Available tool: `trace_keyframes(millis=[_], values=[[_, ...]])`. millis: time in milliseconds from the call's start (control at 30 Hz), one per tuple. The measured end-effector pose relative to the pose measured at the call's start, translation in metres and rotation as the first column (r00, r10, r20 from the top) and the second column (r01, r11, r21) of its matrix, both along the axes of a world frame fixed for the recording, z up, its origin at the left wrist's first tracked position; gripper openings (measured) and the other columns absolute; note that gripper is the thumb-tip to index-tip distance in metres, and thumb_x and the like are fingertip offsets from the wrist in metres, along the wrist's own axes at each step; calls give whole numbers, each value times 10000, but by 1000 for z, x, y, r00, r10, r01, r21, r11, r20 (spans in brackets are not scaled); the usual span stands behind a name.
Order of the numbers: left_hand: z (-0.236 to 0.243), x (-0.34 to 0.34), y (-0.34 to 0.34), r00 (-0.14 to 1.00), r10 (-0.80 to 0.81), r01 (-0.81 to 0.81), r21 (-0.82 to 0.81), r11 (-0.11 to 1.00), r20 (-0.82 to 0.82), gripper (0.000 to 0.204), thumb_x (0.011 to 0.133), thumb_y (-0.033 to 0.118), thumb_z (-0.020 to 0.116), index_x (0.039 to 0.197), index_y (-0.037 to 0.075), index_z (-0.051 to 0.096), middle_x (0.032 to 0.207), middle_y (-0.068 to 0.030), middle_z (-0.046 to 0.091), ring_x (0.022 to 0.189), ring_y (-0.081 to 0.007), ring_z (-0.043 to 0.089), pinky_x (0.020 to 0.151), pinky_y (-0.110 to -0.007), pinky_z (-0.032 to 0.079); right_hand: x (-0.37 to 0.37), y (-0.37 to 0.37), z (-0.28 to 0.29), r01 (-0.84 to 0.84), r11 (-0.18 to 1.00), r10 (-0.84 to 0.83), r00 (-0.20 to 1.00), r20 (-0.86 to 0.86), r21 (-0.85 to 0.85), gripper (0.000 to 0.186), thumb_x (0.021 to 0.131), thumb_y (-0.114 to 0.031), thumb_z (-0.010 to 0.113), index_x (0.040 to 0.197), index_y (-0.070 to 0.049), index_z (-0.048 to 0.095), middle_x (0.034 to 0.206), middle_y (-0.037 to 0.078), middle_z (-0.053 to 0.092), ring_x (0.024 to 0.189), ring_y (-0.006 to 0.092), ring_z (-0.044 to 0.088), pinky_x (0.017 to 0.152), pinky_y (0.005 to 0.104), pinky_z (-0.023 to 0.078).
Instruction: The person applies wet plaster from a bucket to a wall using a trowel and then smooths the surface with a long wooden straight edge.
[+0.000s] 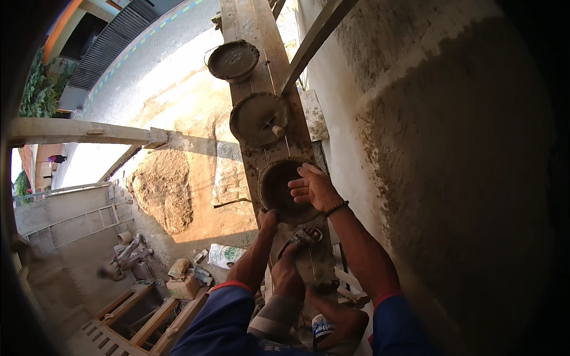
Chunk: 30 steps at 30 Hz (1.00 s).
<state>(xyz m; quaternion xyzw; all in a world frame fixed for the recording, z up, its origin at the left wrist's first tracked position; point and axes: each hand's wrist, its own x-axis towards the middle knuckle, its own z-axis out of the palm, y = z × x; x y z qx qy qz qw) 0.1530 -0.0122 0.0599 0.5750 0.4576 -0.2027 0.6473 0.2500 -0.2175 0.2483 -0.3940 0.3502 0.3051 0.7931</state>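
The nearest round mortar pan (pixel 275 188) sits on the wooden plank, dark inside, with no heap of mortar visible in it. At its near left rim my left hand (pixel 268 219) is closed, gripping the edge. Over the pan's right side my right hand (pixel 312 188) hovers open, fingers stretched out and a dark bracelet at the wrist. Just beyond stands a second pan (pixel 238 126) holding wet mortar, and a trowel (pixel 277 131) lies in it, handle toward me. Farther along the plank is a third pan (pixel 225 76) with grey mortar.
I am up on a narrow plank scaffold (pixel 252 98), my sandaled foot (pixel 306 236) close behind the near pan. A partly plastered wall (pixel 427 118) runs along the right. A timber brace (pixel 314 44) slants across. Down left lie a sand heap (pixel 161 188), a yellowish jerrycan (pixel 183 286) and a ladder (pixel 77 225).
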Motion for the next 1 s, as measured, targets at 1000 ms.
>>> trace_keyframes(millis=[1000], values=[[471, 477, -353, 75, -785, 60, 783, 620, 615, 1028, 615, 275, 822, 1390, -8, 209, 1315, -274, 372, 1229, -417, 391, 1032, -466, 340, -570, -104, 21, 68, 755, -370, 865, -339, -652, 361, 837, -202, 576, 1146, -24, 514, 800, 85, 589, 568, 149, 540, 505, 311, 466]])
